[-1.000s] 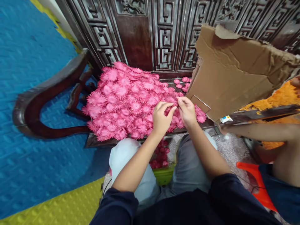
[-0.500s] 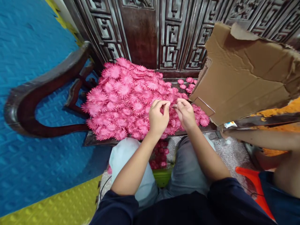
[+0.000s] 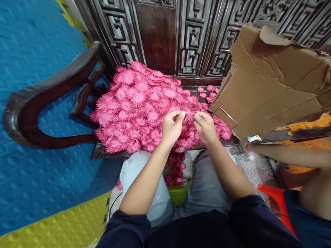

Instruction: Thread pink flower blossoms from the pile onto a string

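A large heap of pink artificial flower heads (image 3: 137, 106) covers the dark wooden bench. Over its right side, my left hand (image 3: 171, 126) and my right hand (image 3: 206, 128) come close together with thumbs and fingers pinched. Stretched between the fingertips is a pink artificial flower (image 3: 190, 113), seen nearly edge-on, and each hand grips one side of it. The fingers cover part of this flower, and its pink blends with the heap behind. A few smaller pink flower heads (image 3: 210, 88) lie apart at the back of the bench.
A torn cardboard sheet (image 3: 271, 82) leans on the right, a bent metal wire (image 3: 227, 115) by its edge. The curved wooden armrest (image 3: 18, 113) stands left. Another person's leg (image 3: 287, 155) and a red stool (image 3: 280, 203) are at right. More flowers (image 3: 176, 168) lie below, between my knees.
My fingertips have changed their pinch, and a pink flower now shows stretched between them, where little showed before. The left hand has dipped slightly. The view has shifted a little.
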`<state>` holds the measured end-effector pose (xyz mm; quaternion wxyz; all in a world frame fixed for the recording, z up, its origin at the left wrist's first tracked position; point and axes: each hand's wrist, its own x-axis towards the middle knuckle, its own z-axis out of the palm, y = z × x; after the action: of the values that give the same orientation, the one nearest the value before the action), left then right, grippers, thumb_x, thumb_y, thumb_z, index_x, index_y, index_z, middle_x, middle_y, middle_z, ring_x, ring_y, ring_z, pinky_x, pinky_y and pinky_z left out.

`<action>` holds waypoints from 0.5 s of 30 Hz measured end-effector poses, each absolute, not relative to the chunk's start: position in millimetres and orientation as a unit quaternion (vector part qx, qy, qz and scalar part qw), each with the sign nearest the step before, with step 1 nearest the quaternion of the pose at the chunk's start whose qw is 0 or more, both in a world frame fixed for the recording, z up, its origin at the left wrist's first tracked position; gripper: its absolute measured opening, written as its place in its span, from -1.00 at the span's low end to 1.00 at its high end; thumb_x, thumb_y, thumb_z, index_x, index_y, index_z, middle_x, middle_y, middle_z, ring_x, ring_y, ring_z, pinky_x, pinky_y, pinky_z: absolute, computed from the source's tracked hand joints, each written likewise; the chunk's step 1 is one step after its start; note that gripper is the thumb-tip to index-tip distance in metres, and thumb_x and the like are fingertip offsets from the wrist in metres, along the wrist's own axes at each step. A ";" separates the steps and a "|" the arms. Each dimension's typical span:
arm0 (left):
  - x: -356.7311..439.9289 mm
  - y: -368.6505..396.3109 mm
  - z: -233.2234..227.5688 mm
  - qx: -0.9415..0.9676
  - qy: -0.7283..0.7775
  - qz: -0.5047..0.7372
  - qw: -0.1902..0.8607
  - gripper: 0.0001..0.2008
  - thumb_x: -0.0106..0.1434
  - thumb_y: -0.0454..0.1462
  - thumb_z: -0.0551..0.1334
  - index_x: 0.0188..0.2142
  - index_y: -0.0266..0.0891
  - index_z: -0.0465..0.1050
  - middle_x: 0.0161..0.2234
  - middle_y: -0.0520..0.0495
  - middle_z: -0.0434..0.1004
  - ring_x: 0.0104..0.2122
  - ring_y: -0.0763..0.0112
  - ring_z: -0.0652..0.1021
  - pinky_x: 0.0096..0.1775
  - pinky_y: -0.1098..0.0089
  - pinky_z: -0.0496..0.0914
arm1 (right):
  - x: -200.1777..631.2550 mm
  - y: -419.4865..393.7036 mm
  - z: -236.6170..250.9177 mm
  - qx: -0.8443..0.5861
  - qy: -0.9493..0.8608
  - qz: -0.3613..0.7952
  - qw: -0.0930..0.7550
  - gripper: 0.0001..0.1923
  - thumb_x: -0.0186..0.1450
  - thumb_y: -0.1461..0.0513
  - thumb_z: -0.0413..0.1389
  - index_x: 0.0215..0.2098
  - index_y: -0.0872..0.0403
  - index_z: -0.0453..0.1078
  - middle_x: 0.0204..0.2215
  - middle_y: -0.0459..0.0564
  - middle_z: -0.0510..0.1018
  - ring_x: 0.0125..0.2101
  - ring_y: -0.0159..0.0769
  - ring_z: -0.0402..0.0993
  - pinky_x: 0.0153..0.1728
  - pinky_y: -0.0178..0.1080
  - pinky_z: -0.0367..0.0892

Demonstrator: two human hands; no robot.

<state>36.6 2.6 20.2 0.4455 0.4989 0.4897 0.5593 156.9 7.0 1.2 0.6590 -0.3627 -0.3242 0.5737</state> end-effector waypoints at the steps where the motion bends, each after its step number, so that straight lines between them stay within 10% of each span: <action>1: 37.3 2.6 19.7 0.498 0.493 0.559 0.443 -0.85 0.19 -0.33 0.16 -0.45 -0.28 0.48 -0.49 0.00 0.52 -0.42 0.46 0.47 -0.29 0.44 0.35 | 157.1 6.6 -0.1 -0.363 -0.327 0.579 0.653 -0.74 -0.18 0.17 0.40 -0.52 0.01 0.51 -0.52 -0.22 0.58 -0.46 -0.52 0.46 -0.29 -0.38 0.40; 15: 42.2 -2.5 15.6 0.632 0.501 0.549 0.217 -0.84 0.25 -0.37 0.08 -0.48 -0.20 0.26 -0.41 -0.04 0.40 -0.32 0.38 0.42 -0.22 0.40 0.29 | 160.4 -1.6 1.8 -0.408 -0.461 0.449 0.647 -0.64 -0.17 0.16 0.39 -0.41 0.03 0.45 -0.39 -0.13 0.57 -0.38 -0.40 0.51 -0.26 -0.30 0.44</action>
<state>42.2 -2.5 15.6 0.2174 0.6325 0.5012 0.5491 160.4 -1.6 1.8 0.6469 -0.4085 -0.4612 0.4494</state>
